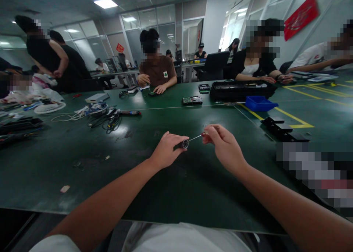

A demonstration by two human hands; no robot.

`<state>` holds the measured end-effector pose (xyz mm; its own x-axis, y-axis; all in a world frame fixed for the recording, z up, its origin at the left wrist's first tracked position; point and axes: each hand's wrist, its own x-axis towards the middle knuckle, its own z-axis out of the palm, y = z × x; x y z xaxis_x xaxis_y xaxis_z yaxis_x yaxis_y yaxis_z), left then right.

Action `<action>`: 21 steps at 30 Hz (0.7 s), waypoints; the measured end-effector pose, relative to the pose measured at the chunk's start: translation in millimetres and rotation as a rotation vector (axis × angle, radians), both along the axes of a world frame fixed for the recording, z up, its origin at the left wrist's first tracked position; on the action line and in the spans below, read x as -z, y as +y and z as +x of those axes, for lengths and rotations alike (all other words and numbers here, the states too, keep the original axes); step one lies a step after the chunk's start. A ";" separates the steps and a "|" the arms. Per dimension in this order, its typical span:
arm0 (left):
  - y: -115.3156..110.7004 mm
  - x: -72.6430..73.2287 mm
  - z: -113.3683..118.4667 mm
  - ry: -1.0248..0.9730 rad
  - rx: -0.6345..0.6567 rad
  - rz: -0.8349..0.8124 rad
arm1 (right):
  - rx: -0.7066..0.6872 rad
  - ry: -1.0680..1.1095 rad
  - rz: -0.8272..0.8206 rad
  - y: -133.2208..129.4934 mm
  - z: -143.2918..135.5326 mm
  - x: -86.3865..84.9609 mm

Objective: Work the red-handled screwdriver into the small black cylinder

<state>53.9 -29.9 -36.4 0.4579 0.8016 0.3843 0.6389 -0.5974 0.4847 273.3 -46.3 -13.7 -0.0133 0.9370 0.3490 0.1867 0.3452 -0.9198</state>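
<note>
Left hand [167, 149]: fingers partly curled, thumb and fingertips closed on the sides of a small dark cylindrical part [184, 144]. The part lies between the two hands, at the left hand's fingertips and apart from the right hand, over the middle of the near half of the tabletop [143, 193]. Its round, light-rimmed end is exposed; interior detail is too small to read.

Right hand [224, 147]: fingers bent and pinched on the dark red handle of a slender tool [195, 137]. The thin metal shaft slants down to the left, its tip at the rim of the part; whether it touches or enters cannot be told.

Surroundings: beyond the hands, a green circuit unit [192, 100] lies flat, with a long black housing [241, 92] beyond it to the right. A blue tray [259, 103] sits in front of the housing, and black brackets [284, 130] lie nearer the right edge. Tangled black cables [110, 121] lie left of centre. A person in a brown shirt [161, 70] sits at the far edge, both hands at a small board [154, 93].
</note>
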 end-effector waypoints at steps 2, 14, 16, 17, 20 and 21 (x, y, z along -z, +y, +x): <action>1.3 -2.1 -0.7 0.038 -0.018 0.021 | 0.030 0.228 -0.113 9.2 1.6 7.0; 1.8 0.9 -0.1 0.035 -0.045 -0.109 | 0.035 0.033 -0.010 1.6 -2.8 3.9; 1.4 1.0 0.1 0.026 -0.046 -0.124 | 0.022 -0.004 -0.005 -0.6 -2.8 1.1; 1.5 1.1 -0.1 0.023 -0.050 -0.128 | 0.015 -0.012 -0.004 -0.9 -2.5 0.2; 2.5 1.1 -1.4 0.015 -0.064 -0.133 | 0.010 -0.042 -0.002 -1.1 -1.8 -1.3; 2.7 1.0 -1.8 0.013 -0.069 -0.133 | 0.019 -0.055 -0.001 -1.2 -1.8 -1.8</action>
